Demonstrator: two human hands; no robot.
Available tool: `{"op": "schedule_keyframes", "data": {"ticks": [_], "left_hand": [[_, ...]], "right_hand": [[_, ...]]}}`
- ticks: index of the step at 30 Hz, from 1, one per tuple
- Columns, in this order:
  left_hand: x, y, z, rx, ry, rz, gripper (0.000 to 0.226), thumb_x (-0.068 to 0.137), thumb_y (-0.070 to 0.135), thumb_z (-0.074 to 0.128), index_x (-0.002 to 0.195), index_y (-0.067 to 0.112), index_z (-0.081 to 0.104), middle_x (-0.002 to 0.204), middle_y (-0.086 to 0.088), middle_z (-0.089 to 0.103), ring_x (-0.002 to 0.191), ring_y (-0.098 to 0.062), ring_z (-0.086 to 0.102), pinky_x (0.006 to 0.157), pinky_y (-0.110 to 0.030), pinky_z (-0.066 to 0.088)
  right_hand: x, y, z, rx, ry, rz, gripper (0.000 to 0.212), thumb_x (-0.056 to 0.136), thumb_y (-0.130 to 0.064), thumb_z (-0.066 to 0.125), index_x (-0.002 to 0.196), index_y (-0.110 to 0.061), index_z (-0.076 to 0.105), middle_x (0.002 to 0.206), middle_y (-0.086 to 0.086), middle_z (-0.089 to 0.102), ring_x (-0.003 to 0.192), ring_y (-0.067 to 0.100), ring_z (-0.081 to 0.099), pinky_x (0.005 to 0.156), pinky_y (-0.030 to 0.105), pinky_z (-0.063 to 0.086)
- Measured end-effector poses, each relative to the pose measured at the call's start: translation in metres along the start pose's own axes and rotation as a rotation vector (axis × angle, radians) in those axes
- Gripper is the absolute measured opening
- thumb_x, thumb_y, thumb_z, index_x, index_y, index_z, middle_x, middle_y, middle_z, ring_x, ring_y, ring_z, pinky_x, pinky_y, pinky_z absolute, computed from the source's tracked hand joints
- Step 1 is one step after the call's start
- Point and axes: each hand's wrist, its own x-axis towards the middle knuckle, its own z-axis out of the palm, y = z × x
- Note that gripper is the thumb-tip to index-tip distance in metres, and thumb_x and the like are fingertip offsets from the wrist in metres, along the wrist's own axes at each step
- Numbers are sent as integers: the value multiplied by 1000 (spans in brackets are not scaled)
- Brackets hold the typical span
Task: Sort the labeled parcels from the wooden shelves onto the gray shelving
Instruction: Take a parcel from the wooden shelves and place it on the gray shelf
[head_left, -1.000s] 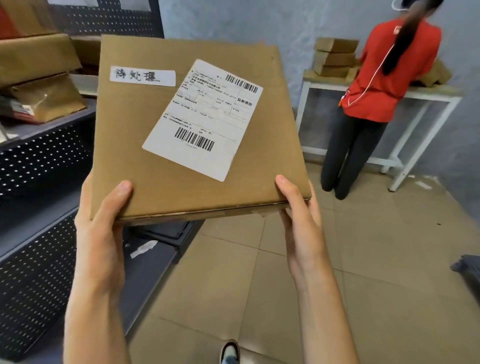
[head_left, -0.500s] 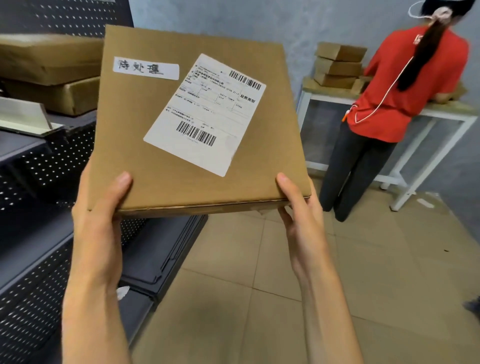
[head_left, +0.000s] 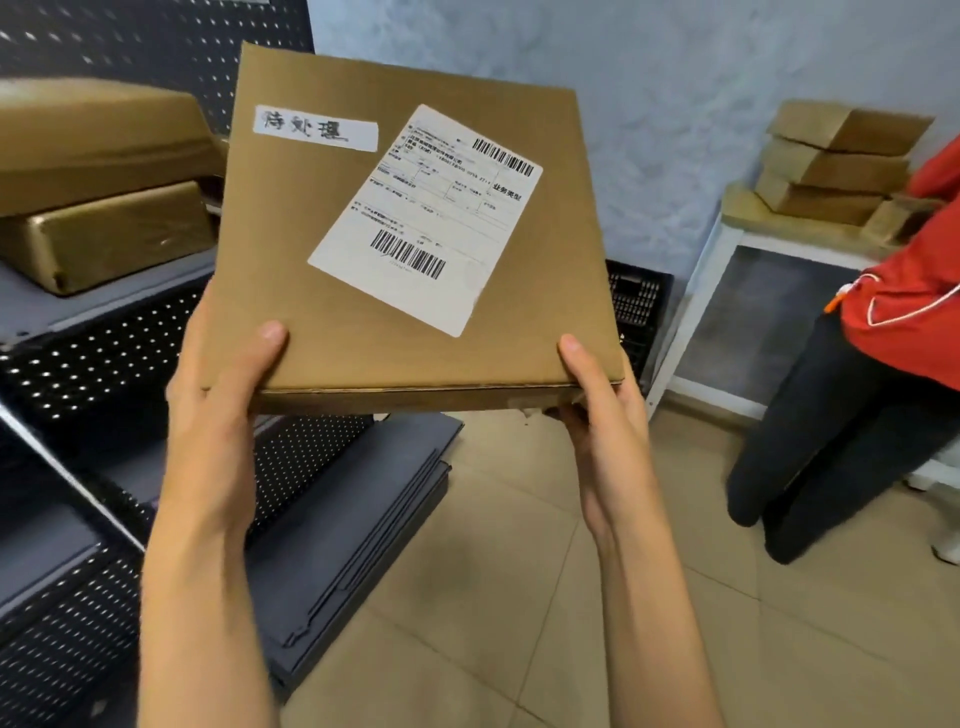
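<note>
1. Both forearms reach up from the bottom edge of the view, bare, and lift a flat cardboard parcel (head_left: 410, 249) in front of the chest.
2. The left hand (head_left: 221, 415) clasps the parcel's near left corner: its thumb lies straight on the top face, and the fingers pass beneath, hidden by the cardboard.
3. The right hand (head_left: 602, 415) clasps the near right corner in the same way, thumb on top along the edge, fingers curled under the bottom.
4. The parcel is tilted, its far edge higher than its near edge. It touches no shelf. On its top face are a white shipping label (head_left: 426, 218) with two barcodes and, at the far left corner, a white strip (head_left: 316, 128) with handwritten characters.
5. To the left stands the gray shelving (head_left: 104, 332) with perforated back panels. On its upper board lie two brown parcels (head_left: 104, 182), one on the other.
6. Dark flat panels (head_left: 363, 519) lie on the tiled floor (head_left: 571, 623) by the shelving's foot; perhaps spare boards, the view is unclear.
7. At the far right, stacked boxes (head_left: 836, 161) rest on a white-framed table (head_left: 727, 249), beside a person in a red top (head_left: 914, 312).
</note>
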Motion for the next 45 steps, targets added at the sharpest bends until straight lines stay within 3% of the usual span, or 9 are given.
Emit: {"op": "schedule_keyframes", "data": {"ticks": [3, 7, 12, 17, 22, 29, 36, 40, 45], "left_hand": [[41, -12, 37, 25, 7, 7, 87, 65, 65, 72, 140, 29, 47, 136, 6, 56, 128, -17, 49, 109, -56, 33], [84, -33, 69, 57, 35, 39, 93, 66, 63, 73, 143, 21, 43, 139, 4, 54, 130, -15, 47, 113, -48, 29], [139, -63, 89, 93, 100, 33, 76, 77, 45, 66, 144, 19, 41, 140, 7, 53, 130, -10, 47, 114, -41, 29], [207, -99, 109, 137, 153, 78, 70, 78, 45, 60, 142, 23, 43, 137, 9, 54, 128, -7, 48, 113, -39, 31], [295, -123, 122, 153, 228, 140, 72, 76, 47, 60, 140, 18, 47, 129, 12, 59, 118, -1, 54, 98, -16, 41], [378, -147, 124, 219, 312, 162, 73, 75, 47, 59, 140, 16, 46, 122, 14, 60, 108, 5, 57, 84, -7, 43], [419, -161, 105, 312, 494, 134, 77, 70, 50, 59, 139, 18, 48, 123, 10, 61, 114, -8, 57, 105, -38, 41], [441, -164, 104, 329, 575, 140, 74, 71, 49, 61, 139, 20, 49, 127, 9, 61, 119, -10, 56, 108, -40, 38], [466, -160, 109, 324, 689, 123, 79, 67, 50, 64, 138, 20, 48, 128, 4, 60, 117, -10, 57, 104, -37, 42]], "right_hand": [[67, -10, -6, 6, -38, -3, 59, 72, -36, 76, 127, -22, 59, 115, -10, 69, 108, 4, 62, 97, 26, 46], [142, -5, -4, 27, -99, 21, 52, 72, -36, 67, 123, -28, 59, 111, -18, 69, 105, -4, 62, 94, 20, 46], [223, 15, 9, 34, -150, 74, 50, 73, -36, 68, 122, -28, 59, 109, -19, 70, 104, -4, 62, 97, 21, 46], [306, 34, 32, 29, -164, 81, 48, 69, -39, 69, 115, -29, 61, 102, -21, 70, 102, -3, 63, 93, 20, 46], [394, 37, 69, -20, -190, 64, 24, 83, -34, 66, 107, -34, 60, 101, -21, 70, 100, -4, 63, 92, 21, 46], [485, 47, 121, -8, -253, 44, 39, 72, -40, 68, 109, -37, 58, 101, -24, 68, 100, -6, 61, 102, 26, 45], [545, 81, 173, 63, -415, 87, 63, 66, -40, 74, 125, -28, 57, 118, -16, 66, 111, -1, 60, 102, 25, 43], [583, 98, 202, 69, -530, 98, 68, 72, -40, 77, 134, -31, 51, 128, -16, 61, 120, 1, 54, 109, 31, 38], [623, 100, 241, 95, -674, 74, 31, 87, -29, 66, 112, -42, 55, 109, -31, 65, 108, -10, 57, 96, 16, 43]]}}
